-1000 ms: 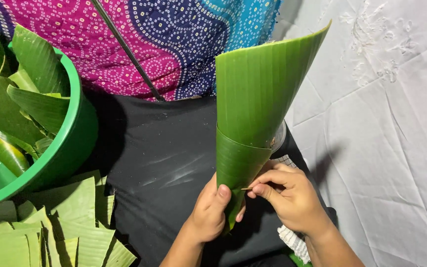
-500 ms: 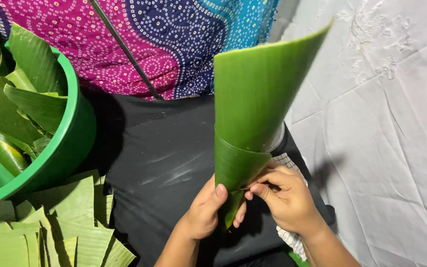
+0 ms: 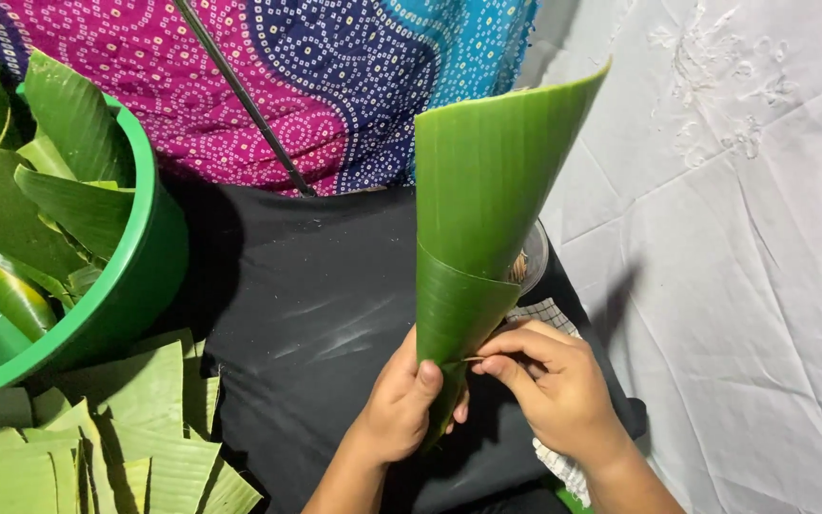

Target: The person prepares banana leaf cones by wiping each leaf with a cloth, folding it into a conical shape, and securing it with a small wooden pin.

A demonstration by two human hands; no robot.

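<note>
R fingertips (image 3: 499, 363) pinch a thin pale sliver, prob a small stick pin, against the seam of the rolled green banana-leaf cone (image 3: 487, 228). Right hand (image 3: 554, 395) is closed narrow on that pin. Left hand (image 3: 406, 400) wraps the cone's narrow lower end, thumb pressed flat on the front, fingers curled behind, so closed on the cone.

Change vs 1 s ago: cone barely shifted, tilted a touch more upright; R hand moved slightly in toward the seam. Grip on both sides unchanged. Reads as the overlap being pinned, not yet released.

Cone: glossy, fine parallel ribs, one diagonal overlap edge low down, wide mouth up, slanted pointed rim.

It's held above the black cloth (image 3: 316, 305), near its right edge, not resting on it. White creased sheet (image 3: 744, 247) beyond that edge. Round green plastic tub (image 3: 140, 286) w/ loose leaf pieces at the cloth's left edge; flat cut leaf strips (image 3: 97, 447) stacked at the lower-left corner. Patterned pink/blue fabric (image 3: 335, 76) along the far edge.
</note>
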